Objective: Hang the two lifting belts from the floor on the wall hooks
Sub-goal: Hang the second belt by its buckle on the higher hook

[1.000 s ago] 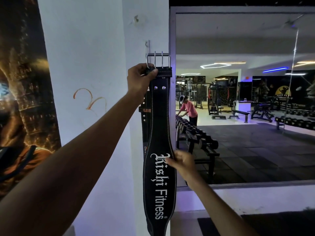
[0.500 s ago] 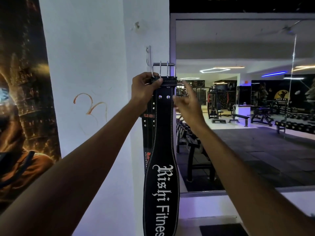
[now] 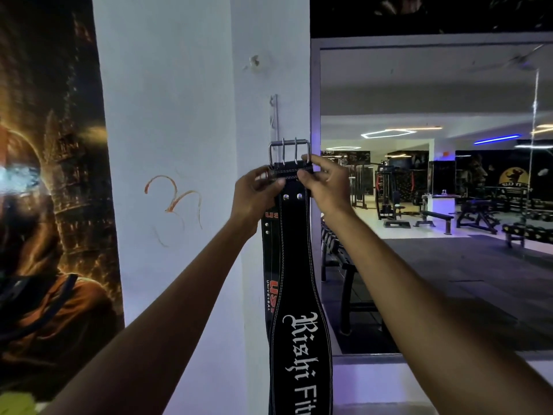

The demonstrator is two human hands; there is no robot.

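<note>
I have my left hand [image 3: 257,190] and right hand [image 3: 321,182] both pinching the black leather lifting belt [image 3: 294,265]; its steel buckle [image 3: 288,151] should drop squarely over the metal wall hook [image 3: 274,121], then I'd release gently.

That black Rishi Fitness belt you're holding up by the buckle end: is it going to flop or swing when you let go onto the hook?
The Rishi Fitness belt hangs straight without folding, so it is probably fairly stiff. Its wide lower part looks thick and likely heavy, so it may sway a little. The metal buckle looks rigid enough to catch the wall hook. Both the left hand and right hand grip the top.
</note>
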